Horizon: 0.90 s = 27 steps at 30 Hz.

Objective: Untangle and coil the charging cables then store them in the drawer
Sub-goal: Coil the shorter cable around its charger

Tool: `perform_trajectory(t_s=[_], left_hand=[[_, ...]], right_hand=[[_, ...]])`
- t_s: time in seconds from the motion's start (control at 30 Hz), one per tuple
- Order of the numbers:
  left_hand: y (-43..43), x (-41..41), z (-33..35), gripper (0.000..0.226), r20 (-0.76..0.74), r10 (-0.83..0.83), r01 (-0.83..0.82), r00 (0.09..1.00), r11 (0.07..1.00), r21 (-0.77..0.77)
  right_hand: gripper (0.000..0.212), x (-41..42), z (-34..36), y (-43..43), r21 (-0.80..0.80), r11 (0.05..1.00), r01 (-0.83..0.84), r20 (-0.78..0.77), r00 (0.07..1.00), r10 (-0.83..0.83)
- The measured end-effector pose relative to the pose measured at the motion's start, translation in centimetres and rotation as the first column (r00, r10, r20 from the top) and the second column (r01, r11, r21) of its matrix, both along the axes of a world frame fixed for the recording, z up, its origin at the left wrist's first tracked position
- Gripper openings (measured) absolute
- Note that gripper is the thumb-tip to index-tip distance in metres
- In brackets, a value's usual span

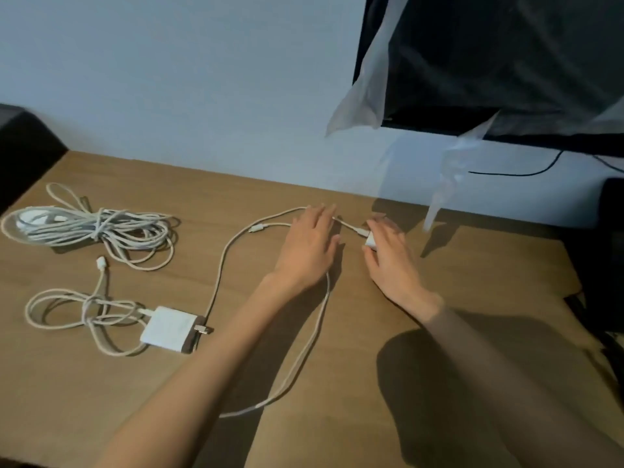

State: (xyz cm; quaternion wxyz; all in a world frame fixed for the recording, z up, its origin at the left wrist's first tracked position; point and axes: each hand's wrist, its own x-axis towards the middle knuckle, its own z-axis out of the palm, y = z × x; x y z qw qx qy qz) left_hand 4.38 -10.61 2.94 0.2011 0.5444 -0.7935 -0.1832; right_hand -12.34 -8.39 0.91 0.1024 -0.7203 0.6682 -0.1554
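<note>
— Where the loose white cable loops across the middle of the frame, what are the hands doing?

— The person's left hand lies flat over it, fingers straight and palm down, pressing the cable to the wooden table. The right hand, just to its right, pinches the small white plug at the cable's end between thumb and forefinger.

— And the rest of that cable?

— It swings left from under the left hand, drops toward the lower left, and a second strand curves down from the left wrist to the bottom centre.

— Are there other cables?

— Two. A tangled white bundle sits in the upper left part of the table. Below it, at the lower left, a knotted cable joins a white power adapter; both lie well apart from the hands.

— What surrounds the table?

— A pale wall lies behind it. A dark monitor fills the upper right, with clear plastic film hanging off its corner and a thin black wire beneath.
</note>
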Motion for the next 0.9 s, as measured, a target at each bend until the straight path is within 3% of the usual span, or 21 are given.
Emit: perform_trajectory(t_s=[0.17, 0.37, 0.63, 0.9], left_hand=[[-1.3, 0.2, -4.0, 0.055, 0.122, -0.006, 0.015, 0.993, 0.997, -0.073], [-0.7, 0.4, -5.3, 0.052, 0.081, 0.030, -0.014, 0.996, 0.981, -0.193], [2.9, 1.1, -3.9, 0.057, 0.013, 0.007, -0.006, 1.000, 0.996, -0.091], [8.7, 1.8, -2.3, 0.062, -0.102, -0.007, -0.011, 0.995, 0.985, -0.173]], right_hand=[[0.049, 0.0, -2.2, -0.8, -0.123, 0.991, 0.050, 0.019, 0.999, -0.048], [0.051, -0.4, -3.3, -0.8, -0.173, 0.985, -0.014, 0.072, 0.997, 0.027], [0.053, 0.2, -3.1, 2.7, -0.284, 0.956, -0.073, 0.126, 0.986, 0.113], [0.041, -0.1, -1.8, 9.5, -0.411, 0.902, -0.132, 0.195, 0.954, 0.229]])
